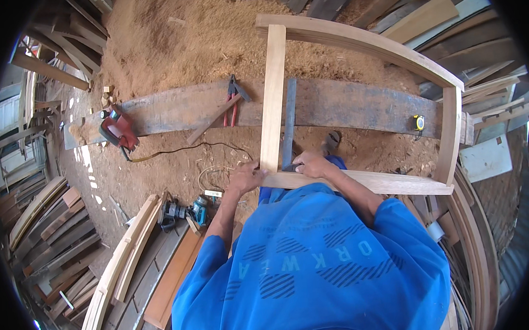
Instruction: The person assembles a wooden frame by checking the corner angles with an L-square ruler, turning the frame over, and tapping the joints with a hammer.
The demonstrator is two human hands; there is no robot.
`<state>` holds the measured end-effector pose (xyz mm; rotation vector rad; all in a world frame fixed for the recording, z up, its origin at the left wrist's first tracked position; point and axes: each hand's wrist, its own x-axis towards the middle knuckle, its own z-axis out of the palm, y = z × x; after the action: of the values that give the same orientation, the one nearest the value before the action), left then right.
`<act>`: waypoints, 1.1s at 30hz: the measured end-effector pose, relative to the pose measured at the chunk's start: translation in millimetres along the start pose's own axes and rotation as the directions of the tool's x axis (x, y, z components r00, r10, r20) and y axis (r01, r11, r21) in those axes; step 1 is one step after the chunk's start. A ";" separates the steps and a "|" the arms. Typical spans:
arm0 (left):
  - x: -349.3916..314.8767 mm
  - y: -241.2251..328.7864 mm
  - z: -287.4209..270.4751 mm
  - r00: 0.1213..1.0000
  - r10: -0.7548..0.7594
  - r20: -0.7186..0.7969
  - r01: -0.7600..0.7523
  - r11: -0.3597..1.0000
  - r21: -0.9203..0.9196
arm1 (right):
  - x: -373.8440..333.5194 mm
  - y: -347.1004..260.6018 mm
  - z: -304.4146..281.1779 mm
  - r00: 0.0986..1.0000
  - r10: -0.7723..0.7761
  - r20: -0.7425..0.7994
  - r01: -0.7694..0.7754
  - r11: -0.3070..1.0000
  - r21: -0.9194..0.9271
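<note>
A pale rectangular wooden frame (274,94) lies across a long plank bench, its near rail by my waist. My left hand (247,177) is closed on the frame's near left corner, fingers over the joint. Just right of that corner, my right hand (315,165) presses a try square against the inside of the near rail. The square's long grey-blue blade (289,119) points away from me, running beside the left rail with a narrow gap. My right fingers partly cover its dark handle.
On the worn bench plank (173,110) lie a red power tool (120,133) with a cord, red-handled pincers (232,101), a short wood strip (214,120) and a yellow tape measure (418,123). Sawdust (165,51) is heaped beyond. A teal power tool (200,210) sits near left, among stacked boards (123,248).
</note>
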<state>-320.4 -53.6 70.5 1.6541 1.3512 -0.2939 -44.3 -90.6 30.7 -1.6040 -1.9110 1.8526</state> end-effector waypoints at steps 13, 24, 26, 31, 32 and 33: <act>2.7 6.9 -6.3 0.992 0.121 -0.036 -0.123 0.991 -0.047 | 7.3 -5.3 7.1 0.997 -0.020 -0.072 0.019 1.000 -0.025; 6.4 -5.0 1.4 0.995 0.096 -0.025 -0.098 0.989 -0.111 | 2.2 -5.9 8.9 0.996 -0.023 -0.092 0.018 0.998 -0.056; 6.1 -5.2 1.4 0.996 0.093 -0.018 -0.094 0.990 -0.102 | -0.8 -10.9 4.6 0.997 -0.025 -0.079 0.020 0.998 -0.056; 6.7 -8.3 4.2 0.997 0.074 -0.012 -0.075 0.994 -0.077 | -0.5 -14.9 -0.4 1.000 0.015 -0.017 -0.015 0.999 -0.030; 6.0 -4.8 2.5 0.998 0.064 -0.006 -0.064 0.997 -0.033 | -1.0 -18.6 -3.1 1.000 0.015 -0.020 -0.015 0.999 -0.029; 5.3 -1.3 0.2 0.999 0.053 0.000 -0.053 0.999 0.011 | -2.1 -23.7 -6.7 1.000 0.028 0.004 -0.027 0.999 -0.034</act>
<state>-319.5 -50.6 66.2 1.6967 1.3059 -0.2699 -53.7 -81.4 51.7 -1.6456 -1.9430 1.8452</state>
